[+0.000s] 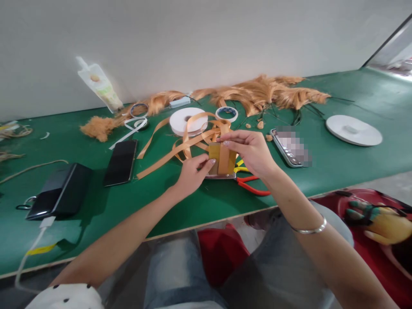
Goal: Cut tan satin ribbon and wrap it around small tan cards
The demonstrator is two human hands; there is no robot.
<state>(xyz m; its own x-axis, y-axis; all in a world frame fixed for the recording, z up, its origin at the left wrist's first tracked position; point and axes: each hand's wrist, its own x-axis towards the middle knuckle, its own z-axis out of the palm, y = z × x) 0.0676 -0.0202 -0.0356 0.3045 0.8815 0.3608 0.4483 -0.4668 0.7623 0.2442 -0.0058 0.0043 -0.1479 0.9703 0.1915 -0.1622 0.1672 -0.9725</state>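
While the left hand (193, 171) pinches the small card (221, 159), the right hand (251, 150) grips orange ribbon (180, 148) over it. Behind the card sits a white ribbon spool (185, 120).

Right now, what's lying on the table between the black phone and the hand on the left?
In the head view, a loose orange ribbon strip crosses the green table between the black phone and the left hand.
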